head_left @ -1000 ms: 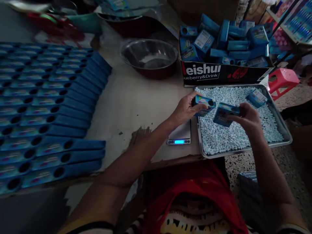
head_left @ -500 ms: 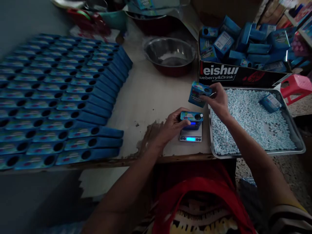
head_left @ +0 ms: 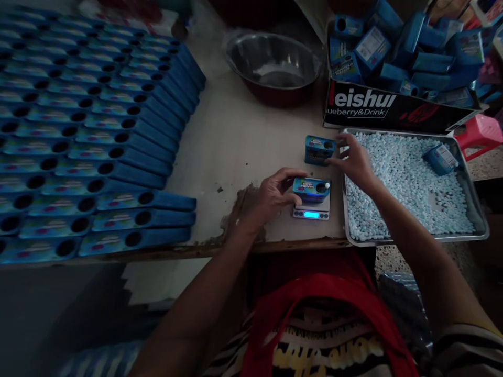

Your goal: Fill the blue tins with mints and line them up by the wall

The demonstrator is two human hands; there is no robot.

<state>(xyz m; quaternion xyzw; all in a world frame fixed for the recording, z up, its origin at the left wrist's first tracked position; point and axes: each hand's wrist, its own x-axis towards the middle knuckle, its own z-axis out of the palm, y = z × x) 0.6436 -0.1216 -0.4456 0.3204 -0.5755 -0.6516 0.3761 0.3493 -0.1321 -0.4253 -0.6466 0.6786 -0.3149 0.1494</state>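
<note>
A small blue candy box (head_left: pixel 310 189) with a round hole in its top stands on a small digital scale (head_left: pixel 301 213) with a lit display. A white piece sits at the hole's edge. My left hand (head_left: pixel 277 193) is curved around the box's left end, thumb and fingers apart, seemingly loose. Behind it a second blue box (head_left: pixel 317 151) stands upright on the table. My right hand (head_left: pixel 356 162) is at that box's right end, fingers spread, thumb near its corner. A metal tray (head_left: pixel 412 242) to the right holds pale blue candies (head_left: pixel 396 183) and one tilted blue box (head_left: pixel 440 159).
Rows of upright blue boxes (head_left: pixel 112 167) fill the left of the table (head_left: pixel 212 157). A steel bowl (head_left: pixel 275 65) stands at the back. A black carton (head_left: pixel 401 107) piled with blue boxes is behind the tray, with a pink stool (head_left: pixel 481 136) at right.
The second box, held tilted in my right hand before, now stands upright on the table with the fingers opened. My left thumb has slid back off the box on the scale. The view has shifted.
</note>
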